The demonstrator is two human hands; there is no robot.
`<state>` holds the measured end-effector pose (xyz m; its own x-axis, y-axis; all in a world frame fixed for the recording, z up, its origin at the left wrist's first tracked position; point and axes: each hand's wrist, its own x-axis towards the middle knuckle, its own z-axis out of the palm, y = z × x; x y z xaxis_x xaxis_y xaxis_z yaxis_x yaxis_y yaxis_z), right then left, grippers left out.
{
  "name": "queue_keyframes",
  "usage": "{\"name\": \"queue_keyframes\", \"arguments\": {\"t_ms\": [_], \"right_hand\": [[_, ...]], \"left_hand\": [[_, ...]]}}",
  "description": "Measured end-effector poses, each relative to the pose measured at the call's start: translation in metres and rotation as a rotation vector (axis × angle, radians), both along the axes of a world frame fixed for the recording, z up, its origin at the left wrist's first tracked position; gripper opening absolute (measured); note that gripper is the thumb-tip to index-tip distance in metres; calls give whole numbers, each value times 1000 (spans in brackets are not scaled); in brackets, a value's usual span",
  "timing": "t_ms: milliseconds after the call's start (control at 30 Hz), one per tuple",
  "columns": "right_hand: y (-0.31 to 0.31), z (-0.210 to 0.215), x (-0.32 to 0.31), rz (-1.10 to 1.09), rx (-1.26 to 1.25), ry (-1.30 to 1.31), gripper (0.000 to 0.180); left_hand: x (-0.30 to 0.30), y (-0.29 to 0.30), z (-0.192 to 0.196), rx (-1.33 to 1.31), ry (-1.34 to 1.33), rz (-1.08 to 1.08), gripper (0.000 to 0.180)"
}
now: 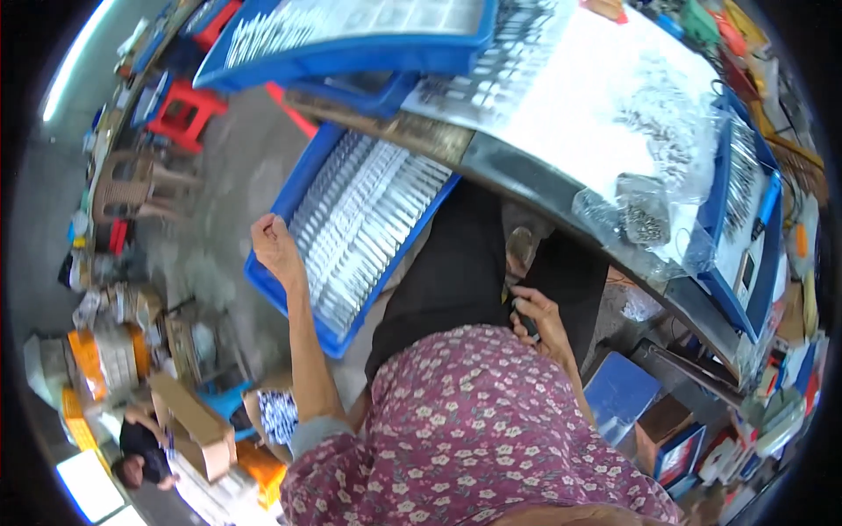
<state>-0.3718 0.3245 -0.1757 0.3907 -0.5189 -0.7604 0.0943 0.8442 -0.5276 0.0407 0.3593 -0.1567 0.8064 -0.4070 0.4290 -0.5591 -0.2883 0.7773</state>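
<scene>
A blue tray [263,279] beside my left thigh holds many slim silvery metal pieces [368,210] laid in rows. Over its left edge is my left hand [277,249], its fingers curled together; whatever is between them is hidden. My right hand [541,321] rests by my lap, wrapped round a small dark tool [529,328]. Most of that tool is covered by the fingers, so its kind is unclear.
In front stands a workbench [474,158] with white sheets, scattered small metal parts [662,114] and a clear box [645,209]. Another blue tray [351,54] overhangs its left end; a third tray [759,302] is at right. A red stool [186,114] and another person [145,451] are leftward.
</scene>
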Motion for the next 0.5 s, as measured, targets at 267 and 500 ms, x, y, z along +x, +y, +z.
{"name": "queue_keyframes", "arguments": {"t_ms": [267, 500], "right_hand": [[4, 7, -3, -48, -28, -38, 32], [5, 3, -1, -58, -26, -64, 32]], "left_hand": [[-56, -128, 166, -287, -110, -492, 17], [31, -218, 208, 166, -435, -382, 28]]}}
